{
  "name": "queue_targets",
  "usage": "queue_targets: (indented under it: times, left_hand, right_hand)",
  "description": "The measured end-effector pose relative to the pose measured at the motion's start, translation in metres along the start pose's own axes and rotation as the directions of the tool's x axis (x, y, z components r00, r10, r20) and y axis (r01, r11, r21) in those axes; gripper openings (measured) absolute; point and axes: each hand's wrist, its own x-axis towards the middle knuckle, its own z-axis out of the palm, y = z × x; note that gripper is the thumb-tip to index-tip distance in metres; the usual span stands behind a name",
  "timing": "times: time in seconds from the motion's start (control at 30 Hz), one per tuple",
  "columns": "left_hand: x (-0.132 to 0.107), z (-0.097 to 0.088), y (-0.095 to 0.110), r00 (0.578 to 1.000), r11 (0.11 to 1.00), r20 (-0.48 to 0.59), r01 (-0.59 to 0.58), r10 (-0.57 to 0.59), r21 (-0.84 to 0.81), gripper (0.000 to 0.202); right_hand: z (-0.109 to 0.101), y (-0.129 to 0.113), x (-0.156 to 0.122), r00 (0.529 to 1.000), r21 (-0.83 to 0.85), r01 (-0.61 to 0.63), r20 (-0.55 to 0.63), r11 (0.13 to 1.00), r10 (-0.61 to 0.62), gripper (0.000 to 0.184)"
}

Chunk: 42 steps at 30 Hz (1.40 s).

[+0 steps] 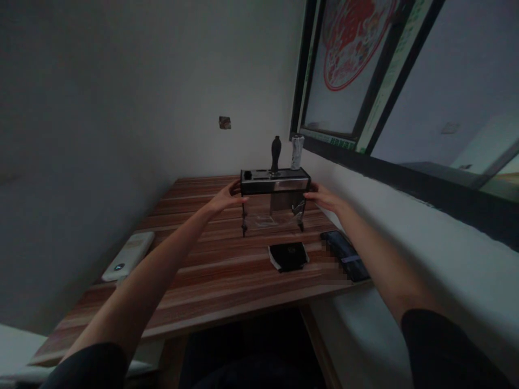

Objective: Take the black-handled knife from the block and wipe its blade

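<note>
At the far part of the table stands a clear-walled box (275, 181) with a black and silver top and thin dark legs. A dark, bulb-shaped handle (276, 154) rises from its top, with a shiny, ridged, cup-like piece (297, 151) to the right of it. My left hand (227, 198) is closed on the box's left end, thumb in front and fingers behind. Gripping the right end in the same way is my right hand (323, 196). Some fingertips are hidden behind the box. A small black packet (288, 256) with pale edges lies in front of it.
The wood-striped table (219, 259) meets walls at the back and right. A white device (130, 256) with a round dark spot lies at left, near my left forearm. A dark phone-like slab (346, 256) rests by the right edge. A framed window (348, 70) is above right.
</note>
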Motion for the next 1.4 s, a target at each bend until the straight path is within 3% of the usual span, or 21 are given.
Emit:
queue_targets:
  times: [0.23,0.5,0.8,1.03,1.4]
  left_hand:
    - [-0.032,-0.051,0.014,0.999,0.990,0.006,0.038,-0.040,0.137,0.087]
    - [-0.071,-0.122,0.033,0.992,0.941,-0.028,0.123,-0.121,0.314,0.069]
    - [-0.117,-0.177,0.032,0.967,0.935,-0.105,0.251,-0.231,0.251,0.068]
    - [-0.137,-0.201,0.027,0.943,0.929,-0.163,0.318,-0.290,0.187,0.063]
    - [-0.149,-0.209,0.021,0.935,0.926,-0.201,0.330,-0.294,0.183,0.066]
  right_hand:
    - [0.044,-0.006,0.027,0.994,-0.031,0.066,0.084,0.997,-0.063,0.060]
    - [0.117,0.007,0.062,0.976,0.020,0.116,0.184,0.993,-0.117,0.058]
    - [0.192,0.023,0.086,0.965,0.132,0.080,0.240,0.988,-0.111,0.065]
    - [0.226,0.032,0.100,0.965,0.145,0.077,0.238,0.986,-0.110,0.067]
    - [0.245,0.040,0.109,0.958,0.150,0.123,0.239,0.981,-0.157,0.068]
